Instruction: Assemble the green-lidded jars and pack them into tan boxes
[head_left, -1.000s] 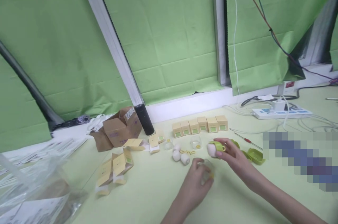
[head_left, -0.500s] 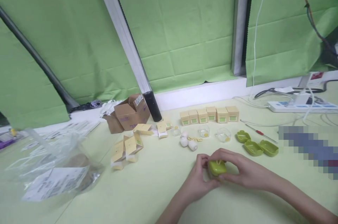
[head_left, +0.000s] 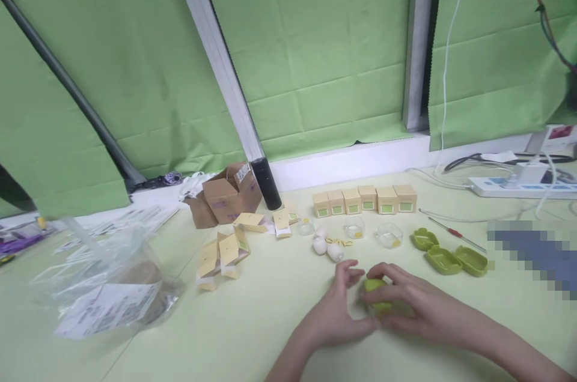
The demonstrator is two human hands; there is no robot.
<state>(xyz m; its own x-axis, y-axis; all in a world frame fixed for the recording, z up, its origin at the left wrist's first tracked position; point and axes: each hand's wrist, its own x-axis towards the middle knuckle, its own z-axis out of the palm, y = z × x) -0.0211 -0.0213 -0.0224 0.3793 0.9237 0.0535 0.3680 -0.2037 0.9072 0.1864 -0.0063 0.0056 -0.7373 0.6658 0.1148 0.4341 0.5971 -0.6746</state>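
Observation:
My right hand (head_left: 421,307) is closed round a small rounded green case (head_left: 377,292), its fingers covering much of the top and right side. Left of the case, my left hand (head_left: 329,317) is open, fingers and thumb curved apart; its thumb tip is close to the case's lower edge, and I cannot tell if they touch. Farther back lie several white rounded pieces (head_left: 334,251) beside a yellow looped strip (head_left: 341,242). Three clear cups (head_left: 388,236) with yellow spots stand behind them. To the right are green open shells (head_left: 444,260).
A row of small tan boxes (head_left: 352,202) stands near the wall. A red-handled tool (head_left: 455,232) and power strip (head_left: 496,187) lie right. Leftward are opened tan boxes (head_left: 228,253), a cardboard box (head_left: 228,196), a black cylinder (head_left: 265,184) and a clear plastic bag (head_left: 112,292).
My left fingers have come away from the green case and spread. My right fingers now reach over its top. The whole view has shifted slightly, so things appear a little farther right.

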